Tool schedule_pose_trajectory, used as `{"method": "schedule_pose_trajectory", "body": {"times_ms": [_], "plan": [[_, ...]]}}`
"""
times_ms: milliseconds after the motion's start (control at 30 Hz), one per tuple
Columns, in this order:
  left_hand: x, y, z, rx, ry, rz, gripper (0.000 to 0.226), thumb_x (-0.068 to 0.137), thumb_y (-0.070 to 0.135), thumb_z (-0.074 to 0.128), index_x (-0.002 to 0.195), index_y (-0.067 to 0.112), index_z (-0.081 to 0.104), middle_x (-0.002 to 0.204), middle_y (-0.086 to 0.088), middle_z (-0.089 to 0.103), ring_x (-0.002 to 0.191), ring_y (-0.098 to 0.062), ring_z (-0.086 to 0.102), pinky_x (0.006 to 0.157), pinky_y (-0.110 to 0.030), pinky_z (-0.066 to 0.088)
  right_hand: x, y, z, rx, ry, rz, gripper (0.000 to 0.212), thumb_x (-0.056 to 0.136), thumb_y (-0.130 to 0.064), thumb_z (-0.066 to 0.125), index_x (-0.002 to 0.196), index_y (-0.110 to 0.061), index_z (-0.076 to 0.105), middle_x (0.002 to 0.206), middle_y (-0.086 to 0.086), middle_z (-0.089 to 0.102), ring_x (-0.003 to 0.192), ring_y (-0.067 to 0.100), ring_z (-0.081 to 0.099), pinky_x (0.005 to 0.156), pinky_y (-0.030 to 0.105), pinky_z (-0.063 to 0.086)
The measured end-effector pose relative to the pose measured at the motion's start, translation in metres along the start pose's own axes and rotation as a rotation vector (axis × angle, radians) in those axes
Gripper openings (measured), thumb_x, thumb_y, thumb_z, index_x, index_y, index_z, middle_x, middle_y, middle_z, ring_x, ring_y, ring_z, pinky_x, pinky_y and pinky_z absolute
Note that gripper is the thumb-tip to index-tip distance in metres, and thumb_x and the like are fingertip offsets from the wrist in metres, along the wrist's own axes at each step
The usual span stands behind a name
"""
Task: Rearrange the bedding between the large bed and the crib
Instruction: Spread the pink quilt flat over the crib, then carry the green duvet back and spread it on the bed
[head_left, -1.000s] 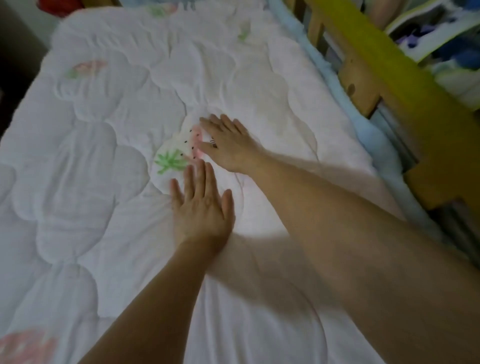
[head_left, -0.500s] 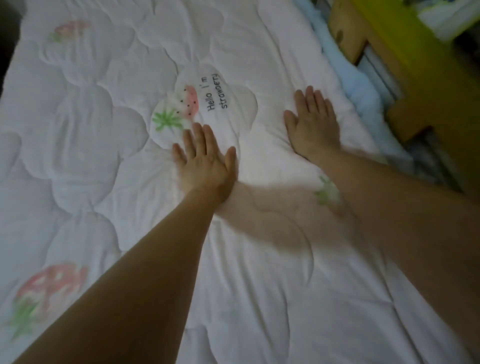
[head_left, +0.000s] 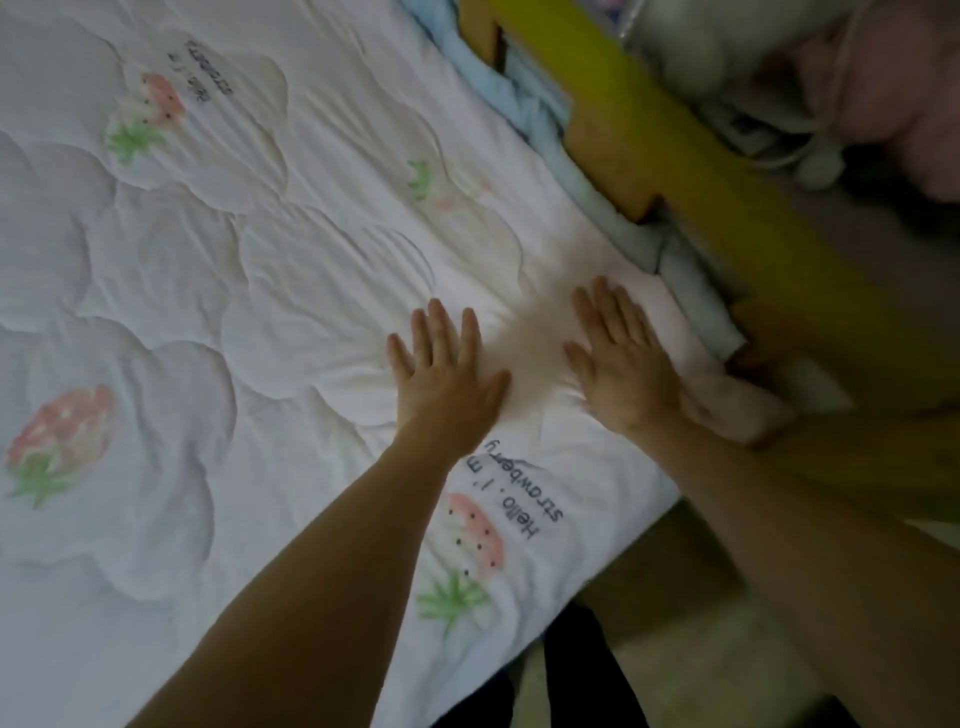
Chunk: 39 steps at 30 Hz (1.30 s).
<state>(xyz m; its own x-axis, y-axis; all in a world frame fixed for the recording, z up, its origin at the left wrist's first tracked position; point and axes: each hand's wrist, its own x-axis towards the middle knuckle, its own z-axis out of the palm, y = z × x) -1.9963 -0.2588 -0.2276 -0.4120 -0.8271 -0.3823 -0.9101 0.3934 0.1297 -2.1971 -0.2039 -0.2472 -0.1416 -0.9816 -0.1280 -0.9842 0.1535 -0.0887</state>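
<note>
We see a white quilt (head_left: 218, 322), printed with strawberries and stitched in cloud-shaped panels, spread flat under both of our palms and reaching far beyond them on the left. Just beyond the right palm runs the yellow-padded wooden rail (head_left: 691, 171) of the crib, with a pale blue sheet (head_left: 540, 104) bunched between rail and quilt. Past the rail lie pink and grey soft things, too blurred to name. Our left hand (head_left: 449, 379) lies palm down with fingers spread, pressing the quilt and holding nothing. Our right hand (head_left: 626, 364), just beside it and nearer the rail, lies the same way, fingers straight and slightly fanned. Small creases (head_left: 535, 338) radiate between the two palms. Nearer us than the left wrist sits a printed strawberry (head_left: 475, 535) with lettering. We judge the step to be smoothing. The risk is that pushing both palms towards each other gathers the fabric into a ridge, or drags the quilt's near edge off the mattress.
</note>
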Motion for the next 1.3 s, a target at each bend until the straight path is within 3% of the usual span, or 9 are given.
{"method": "schedule_pose_trajectory", "body": {"times_ms": [167, 267, 367, 600, 700, 833, 1100, 1200, 1300], "plan": [[-0.083, 0.038, -0.008, 0.192, -0.338, 0.277, 0.082, 0.092, 0.053, 0.042, 0.153, 0.021, -0.004, 0.159, -0.011, -0.012, 0.146, -0.034, -0.005, 0.117, -0.049, 0.011, -0.113, 0.013, -0.042, 0.022, -0.372, 0.131, 0.062, 0.099, -0.042, 0.025, 0.152, -0.013, 0.012, 0.159, 0.012, 0.010, 0.145, 0.026, 0.017, 0.116, 0.040, 0.024], [-0.110, 0.072, -0.043, 0.116, -0.535, 0.139, 0.063, 0.093, 0.047, 0.046, 0.146, 0.015, 0.032, 0.151, -0.013, 0.031, 0.136, -0.032, 0.034, 0.106, -0.043, 0.034, -0.169, -0.006, -0.096, 0.013, -0.448, 0.161, 0.047, 0.102, -0.036, 0.029, 0.142, -0.012, 0.033, 0.142, 0.013, 0.043, 0.125, 0.029, 0.045, 0.098, 0.037, 0.040], [-0.135, 0.110, -0.090, 0.015, -0.496, 0.158, 0.052, 0.097, 0.045, 0.038, 0.134, 0.010, 0.047, 0.137, -0.009, 0.050, 0.123, -0.028, 0.049, 0.097, -0.037, 0.040, -0.223, -0.016, -0.137, 0.025, -0.357, 0.133, 0.040, 0.102, -0.035, 0.028, 0.133, -0.015, 0.043, 0.122, 0.008, 0.058, 0.106, 0.025, 0.057, 0.086, 0.037, 0.047], [-0.234, 0.218, -0.192, 0.059, -0.426, 0.424, 0.047, 0.100, 0.038, 0.040, 0.130, 0.005, 0.054, 0.136, -0.013, 0.050, 0.126, -0.027, 0.047, 0.101, -0.033, 0.037, -0.377, 0.030, -0.236, 0.140, -0.482, 0.304, 0.028, 0.101, -0.030, 0.033, 0.114, -0.013, 0.052, 0.100, 0.004, 0.056, 0.099, 0.022, 0.058, 0.076, 0.031, 0.039], [-0.278, 0.270, -0.208, 0.188, -0.376, 0.555, 0.045, 0.101, 0.035, 0.038, 0.127, 0.002, 0.054, 0.133, -0.014, 0.052, 0.123, -0.027, 0.048, 0.101, -0.033, 0.037, -0.448, 0.069, -0.272, 0.138, -0.377, 0.425, 0.018, 0.101, -0.030, 0.032, 0.104, -0.019, 0.047, 0.085, -0.002, 0.050, 0.093, 0.021, 0.056, 0.066, 0.026, 0.037], [-0.351, 0.351, -0.240, 0.238, -0.262, 0.637, 0.040, 0.098, 0.035, 0.046, 0.124, 0.007, 0.058, 0.126, -0.009, 0.058, 0.117, -0.027, 0.054, 0.096, -0.034, 0.042, -0.540, 0.111, -0.331, 0.115, -0.264, 0.600, 0.035, 0.103, -0.034, 0.029, 0.121, -0.012, 0.049, 0.109, 0.007, 0.057, 0.100, 0.024, 0.056, 0.087, 0.034, 0.047], [-0.451, 0.487, -0.296, 0.347, -0.138, 0.840, 0.037, 0.097, 0.031, 0.047, 0.123, 0.007, 0.058, 0.105, -0.006, 0.055, 0.089, -0.019, 0.049, 0.082, -0.031, 0.042, -0.693, 0.183, -0.424, 0.229, 0.016, 0.898, 0.042, 0.100, -0.033, 0.039, 0.136, -0.012, 0.045, 0.139, 0.010, 0.049, 0.124, 0.024, 0.047, 0.100, 0.029, 0.038], [-0.456, 0.516, -0.313, 0.334, -0.168, 0.925, 0.045, 0.098, 0.037, 0.046, 0.134, 0.009, 0.046, 0.134, -0.013, 0.048, 0.113, -0.029, 0.051, 0.095, -0.036, 0.043, -0.712, 0.211, -0.437, 0.244, 0.058, 1.005, 0.031, 0.100, -0.033, 0.038, 0.122, -0.014, 0.050, 0.138, 0.010, 0.048, 0.123, 0.024, 0.047, 0.100, 0.030, 0.038], [-0.434, 0.544, -0.317, 0.315, -0.104, 0.960, 0.073, 0.093, 0.052, 0.048, 0.151, 0.019, 0.019, 0.156, -0.012, 0.016, 0.139, -0.032, 0.027, 0.112, -0.039, 0.030, -0.709, 0.241, -0.444, 0.252, 0.084, 1.071, 0.040, 0.100, -0.033, 0.037, 0.132, -0.013, 0.047, 0.141, 0.009, 0.046, 0.126, 0.024, 0.045, 0.104, 0.031, 0.036]]}}
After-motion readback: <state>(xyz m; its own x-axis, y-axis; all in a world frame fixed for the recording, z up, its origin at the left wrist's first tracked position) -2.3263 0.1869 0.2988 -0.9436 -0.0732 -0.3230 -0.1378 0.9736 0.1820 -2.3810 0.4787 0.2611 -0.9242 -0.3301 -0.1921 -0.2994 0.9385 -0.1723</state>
